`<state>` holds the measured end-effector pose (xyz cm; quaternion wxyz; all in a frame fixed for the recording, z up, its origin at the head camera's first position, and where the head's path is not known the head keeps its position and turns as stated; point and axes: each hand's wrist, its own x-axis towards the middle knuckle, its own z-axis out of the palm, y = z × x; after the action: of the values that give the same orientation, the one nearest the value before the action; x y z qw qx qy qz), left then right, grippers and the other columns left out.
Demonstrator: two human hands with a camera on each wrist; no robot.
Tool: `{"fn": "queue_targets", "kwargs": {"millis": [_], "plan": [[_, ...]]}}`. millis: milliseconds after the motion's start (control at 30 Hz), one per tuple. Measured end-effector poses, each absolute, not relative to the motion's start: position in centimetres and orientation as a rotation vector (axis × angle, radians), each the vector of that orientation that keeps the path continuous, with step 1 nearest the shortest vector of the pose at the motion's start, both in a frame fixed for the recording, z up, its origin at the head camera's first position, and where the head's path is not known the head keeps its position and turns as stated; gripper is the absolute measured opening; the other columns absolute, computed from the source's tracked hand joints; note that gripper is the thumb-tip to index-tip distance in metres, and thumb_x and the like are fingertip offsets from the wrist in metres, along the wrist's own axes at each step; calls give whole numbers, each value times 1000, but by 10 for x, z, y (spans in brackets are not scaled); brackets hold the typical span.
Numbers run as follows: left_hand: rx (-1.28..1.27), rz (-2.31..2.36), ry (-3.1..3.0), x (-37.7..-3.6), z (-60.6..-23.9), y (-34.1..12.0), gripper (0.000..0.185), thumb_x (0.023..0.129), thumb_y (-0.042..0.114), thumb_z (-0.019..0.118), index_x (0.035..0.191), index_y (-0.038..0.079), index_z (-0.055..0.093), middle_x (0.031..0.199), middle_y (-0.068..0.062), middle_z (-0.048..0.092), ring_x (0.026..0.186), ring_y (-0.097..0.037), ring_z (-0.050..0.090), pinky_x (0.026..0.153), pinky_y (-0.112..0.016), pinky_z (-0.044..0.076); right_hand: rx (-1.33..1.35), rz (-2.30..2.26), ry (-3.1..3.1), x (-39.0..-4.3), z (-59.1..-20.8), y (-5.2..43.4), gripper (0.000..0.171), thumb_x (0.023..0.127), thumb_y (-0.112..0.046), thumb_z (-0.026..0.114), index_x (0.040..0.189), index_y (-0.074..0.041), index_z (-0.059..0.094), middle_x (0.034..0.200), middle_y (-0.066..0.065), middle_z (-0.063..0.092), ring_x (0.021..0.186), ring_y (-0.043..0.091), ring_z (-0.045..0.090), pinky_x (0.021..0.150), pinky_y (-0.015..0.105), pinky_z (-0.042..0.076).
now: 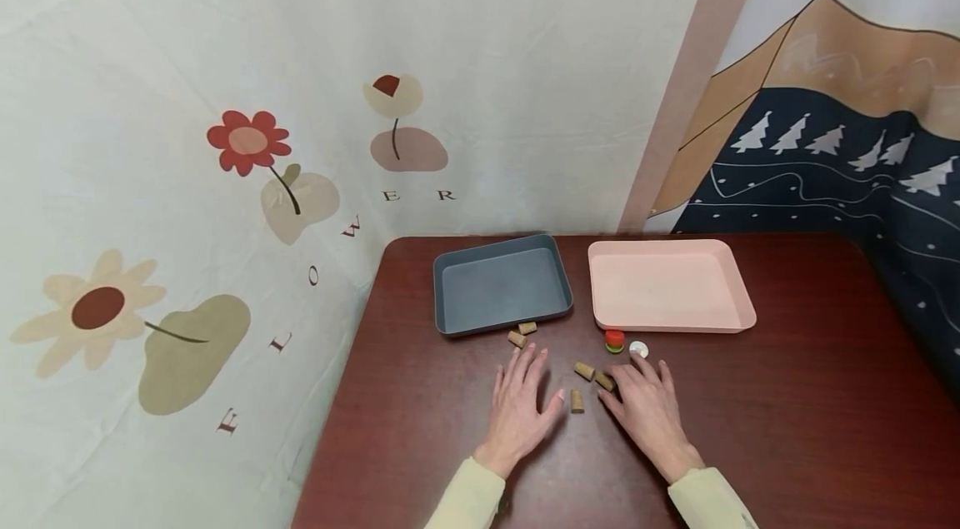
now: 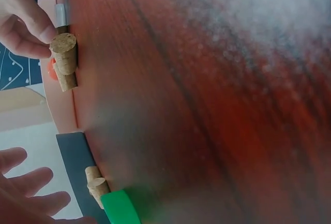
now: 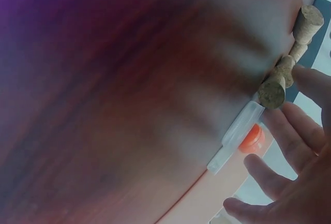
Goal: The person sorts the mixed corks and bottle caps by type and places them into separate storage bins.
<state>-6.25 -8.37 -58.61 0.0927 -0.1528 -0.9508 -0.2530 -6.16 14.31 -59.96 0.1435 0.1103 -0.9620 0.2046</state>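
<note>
My left hand point(image 1: 517, 412) hovers with spread fingers on the left side of the table, holding nothing. Just beyond its fingertips, two corks point(image 1: 517, 339) lie by the front edge of the dark blue-grey tray point(image 1: 502, 286). My right hand point(image 1: 647, 412) has a cork point(image 1: 604, 381) between its thumb and index finger, which look spread; whether they touch it is unclear. Close by are another cork point(image 1: 584, 371) and a nearer cork point(image 1: 577, 401). A small red-and-green object point(image 1: 614, 341) and a whitish round piece point(image 1: 638, 349) sit past the right fingertips.
A pink tray point(image 1: 671, 286) stands at the back right of the reddish-brown table point(image 1: 817, 396). Low in the left wrist view, a green object point(image 2: 120, 207) is partly cut off by the frame. Printed cloth point(image 1: 525, 79) hangs behind the table.
</note>
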Motion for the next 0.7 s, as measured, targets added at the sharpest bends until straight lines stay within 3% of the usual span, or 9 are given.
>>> {"fn": "queue_targets", "kwargs": {"millis": [333, 700], "plan": [[-456, -741, -2810, -62, -586, -82, 61, 96, 44, 63, 148, 13, 55, 154, -10, 51, 145, -37, 43, 111, -62, 38, 351, 528, -2731, -63, -602, 142, 27, 74, -11, 93, 95, -10, 75, 94, 5, 75, 122, 42, 62, 102, 76, 36], [-629, -721, -2775, -82, -577, -69, 59, 99, 38, 63, 149, 9, 54, 156, -12, 49, 145, -37, 43, 111, -60, 40, 260, 684, -2664, -57, -586, 154, 31, 76, -6, 91, 103, -12, 77, 101, 5, 77, 121, 40, 62, 102, 74, 37]]}}
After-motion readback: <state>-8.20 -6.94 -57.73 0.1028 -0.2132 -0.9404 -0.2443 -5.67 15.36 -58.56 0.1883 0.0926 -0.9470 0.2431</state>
